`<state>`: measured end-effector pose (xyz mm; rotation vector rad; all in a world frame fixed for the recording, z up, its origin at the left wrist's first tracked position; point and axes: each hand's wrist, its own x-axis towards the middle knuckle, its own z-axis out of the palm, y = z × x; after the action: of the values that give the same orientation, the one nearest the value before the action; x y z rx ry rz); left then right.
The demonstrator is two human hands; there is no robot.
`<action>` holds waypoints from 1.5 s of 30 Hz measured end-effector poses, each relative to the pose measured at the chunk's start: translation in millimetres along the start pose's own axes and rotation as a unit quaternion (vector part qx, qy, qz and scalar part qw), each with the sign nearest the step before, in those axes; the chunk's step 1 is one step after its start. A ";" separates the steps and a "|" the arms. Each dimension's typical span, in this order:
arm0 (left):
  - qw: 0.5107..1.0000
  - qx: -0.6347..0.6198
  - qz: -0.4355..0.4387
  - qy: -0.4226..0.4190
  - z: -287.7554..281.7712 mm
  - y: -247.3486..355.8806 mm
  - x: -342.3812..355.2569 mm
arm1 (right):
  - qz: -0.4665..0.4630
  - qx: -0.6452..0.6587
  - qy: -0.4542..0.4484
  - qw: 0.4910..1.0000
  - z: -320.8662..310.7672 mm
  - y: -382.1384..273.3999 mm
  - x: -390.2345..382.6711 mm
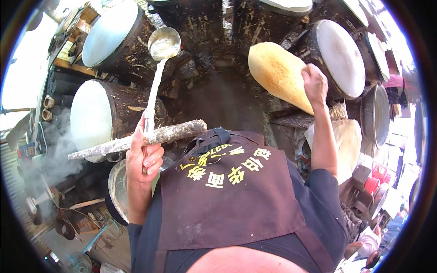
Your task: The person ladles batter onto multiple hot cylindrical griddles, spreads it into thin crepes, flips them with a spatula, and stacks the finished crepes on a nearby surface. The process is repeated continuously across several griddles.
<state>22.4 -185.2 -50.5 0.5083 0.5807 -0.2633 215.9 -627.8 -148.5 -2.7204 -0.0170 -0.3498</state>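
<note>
My left hand (145, 159) is closed round the handle of a ladle (164, 44) and a wooden batter spreader (170, 133) together. The ladle's long, batter-crusted handle points away from me, with pale batter in its bowl. Lying crosswise over my fingers, the spreader has a pale coating. My right hand (315, 83) grips the edge of a large thin pancake (278, 73), golden-brown and pale at its rims. That pancake hangs tilted in front of a dark drum-shaped stove with a round white top (340, 58).
Several more drum stoves curve around me, among them one with a pale top (90, 117) at left and another (111, 32) at far left. Steam (59, 145) rises at left. Right of me are a pale round sheet (348, 145) and a metal basin (376, 116).
</note>
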 end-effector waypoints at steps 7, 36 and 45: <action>0.997 0.020 -0.047 -0.052 26.4 -50.2 16.9 | 0.249 0.317 0.228 0.886 -157.2 173.3 -121.9; 0.995 0.001 -0.091 -0.030 70.6 -156.1 -5.9 | 0.473 -0.026 0.290 0.832 -146.0 311.5 -301.3; 0.990 0.072 -0.058 0.107 -2.4 -137.7 9.3 | -0.382 0.301 -0.313 0.816 -10.4 -145.0 -142.5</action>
<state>-22.7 -301.2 -110.2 0.6485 0.8053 -0.3666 66.4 -492.8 -118.6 -1.9442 -1.2013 0.3256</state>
